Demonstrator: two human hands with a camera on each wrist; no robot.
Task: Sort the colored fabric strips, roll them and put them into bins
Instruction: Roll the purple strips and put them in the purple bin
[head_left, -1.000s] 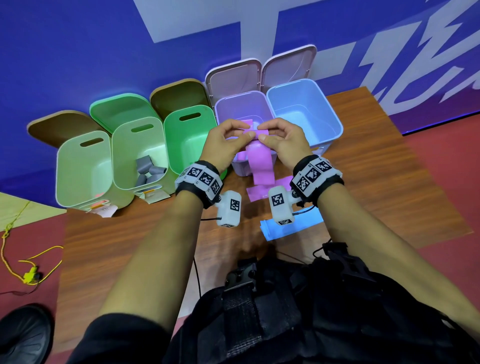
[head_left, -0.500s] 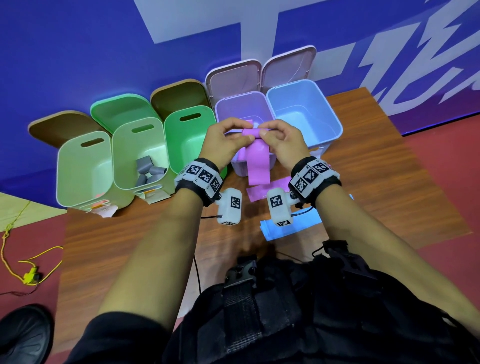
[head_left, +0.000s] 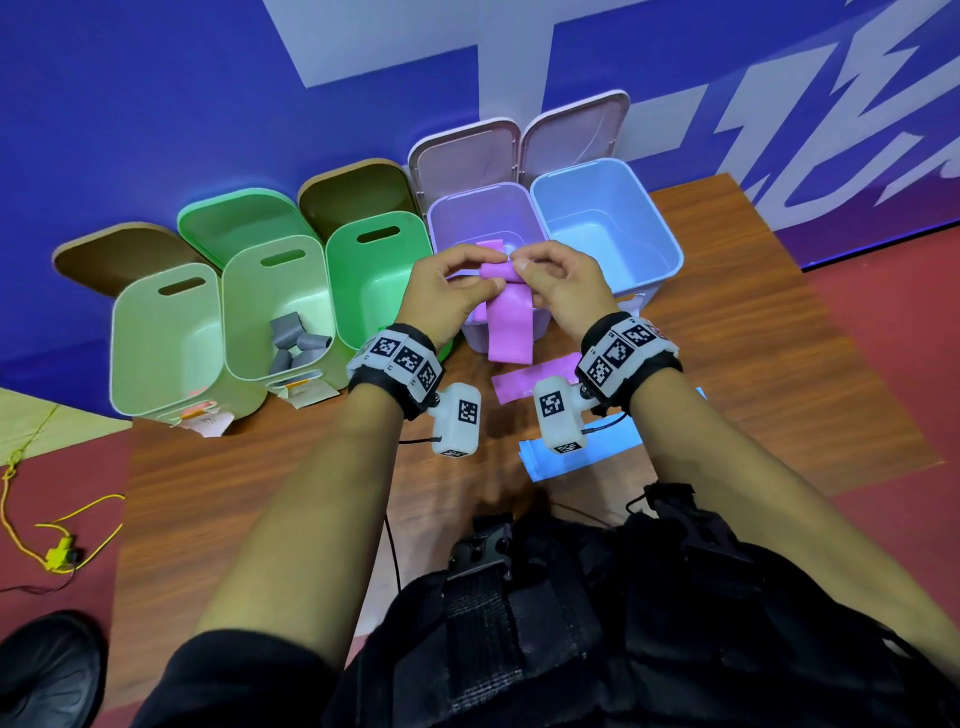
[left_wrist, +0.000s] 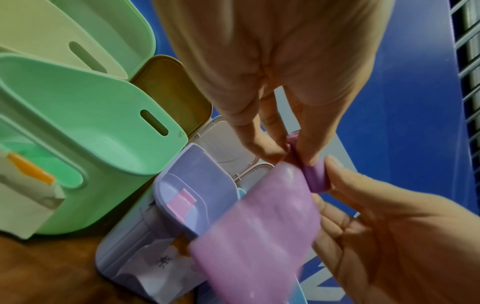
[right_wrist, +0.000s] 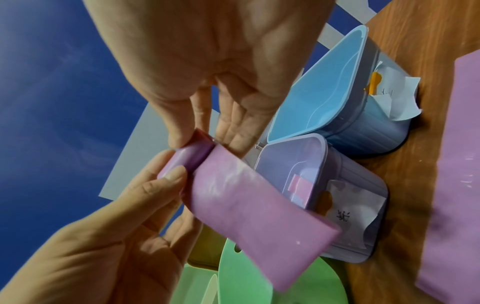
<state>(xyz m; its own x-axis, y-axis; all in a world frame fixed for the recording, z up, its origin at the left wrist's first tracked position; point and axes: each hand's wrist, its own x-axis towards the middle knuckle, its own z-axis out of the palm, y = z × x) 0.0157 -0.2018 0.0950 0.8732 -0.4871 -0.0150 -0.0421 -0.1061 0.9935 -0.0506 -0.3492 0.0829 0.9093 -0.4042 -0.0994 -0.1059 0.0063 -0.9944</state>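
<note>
Hidden or unclear: the wrist views are blurring the loose tail of the purple strip (head_left: 510, 326), and the writing on the paper label (right_wrist: 349, 218) on the purple bin's front is not legible. The person's forearms are cutting off part of the blue strip (head_left: 602, 453) lying on the tabletop (head_left: 260, 483).

Left of the fingers, three green bins are standing in a row with lids raised; the middle green bin (head_left: 278, 306) is holding grey rolls (head_left: 298, 343). Directly beyond the fingers, the purple bin (head_left: 483, 218) is standing open with one pink piece (left_wrist: 182, 202) inside. Right of it, touching, the blue bin (head_left: 608, 223) is standing open. Bare tabletop is lying open to the right of the hands.

The left hand (head_left: 444, 296) is pinching the left end of the rolled part of the strip between thumb and fingers. The right hand (head_left: 563, 291) is pinching the right end likewise. Both are holding the roll raised above the purple bin's near rim, with the unrolled tail hanging down toward a second purple strip (head_left: 535, 376) lying flat below.
</note>
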